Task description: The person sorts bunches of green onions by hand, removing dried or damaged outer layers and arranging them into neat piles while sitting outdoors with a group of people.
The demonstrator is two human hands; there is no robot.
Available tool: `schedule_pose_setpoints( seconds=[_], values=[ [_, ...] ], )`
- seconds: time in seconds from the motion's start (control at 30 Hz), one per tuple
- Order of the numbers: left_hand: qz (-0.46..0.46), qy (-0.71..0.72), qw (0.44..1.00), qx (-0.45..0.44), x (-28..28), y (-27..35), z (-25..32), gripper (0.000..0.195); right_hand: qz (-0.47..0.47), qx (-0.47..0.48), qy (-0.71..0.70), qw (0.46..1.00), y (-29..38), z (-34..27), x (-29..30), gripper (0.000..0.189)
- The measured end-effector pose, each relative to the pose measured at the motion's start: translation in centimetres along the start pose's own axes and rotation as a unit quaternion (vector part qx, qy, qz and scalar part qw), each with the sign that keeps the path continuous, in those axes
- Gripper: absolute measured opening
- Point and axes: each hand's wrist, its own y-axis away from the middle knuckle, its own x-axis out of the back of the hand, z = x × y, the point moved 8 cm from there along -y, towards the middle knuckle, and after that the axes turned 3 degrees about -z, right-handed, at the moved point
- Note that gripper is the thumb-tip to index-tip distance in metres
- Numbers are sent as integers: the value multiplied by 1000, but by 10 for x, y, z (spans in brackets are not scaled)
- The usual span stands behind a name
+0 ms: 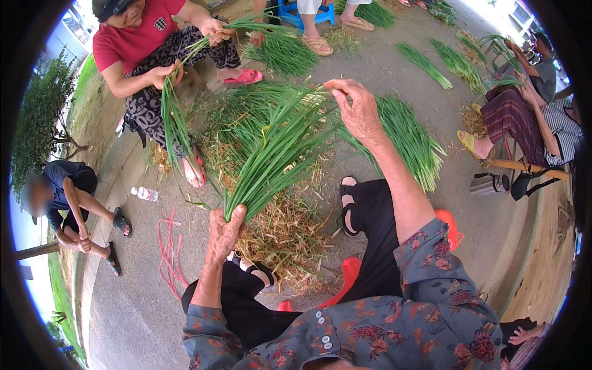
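My left hand (226,231) grips a bunch of long green leafy stalks, seemingly garlic chives (273,152), whose pale ends fan up and to the right. Near those pale ends my right hand (354,104) is raised, thumb and forefinger close together; whether a thin stalk or strip lies between the fingertips I cannot tell. Behind the held bunch, a heap of untrimmed chives (231,111) lies on the ground. Another pile of chives (407,138) lies below and right of my right hand, pale ends toward the lower right. Dry brown leaf litter (286,236) is heaped between my feet.
Opposite me, a person in a red shirt (134,41) holds chives. A seated person (69,199) is at left; others sit at right. Pink ties (171,259) and a plastic bottle (144,194) lie left. A steel flask (488,184) stands right. Further chive bundles (423,64) lie beyond.
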Motion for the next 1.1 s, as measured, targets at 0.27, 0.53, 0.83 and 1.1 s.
schedule_pose_setpoints(
  seconds=[0.27,0.53,0.83,1.1],
  values=[
    [1,44,999,18,-1,0,7,51,-10,60,93,994,6,-4,-5,4],
    [-28,-13,1000,0,-4,-2,4,51,36,-86,96,991,4,10,-4,7],
    [-40,-36,999,-4,-7,-1,3,51,-12,4,97,995,4,1,-14,17],
    [-49,-44,998,-17,-8,0,12,51,-76,-6,70,995,6,3,-22,20]
  ],
)
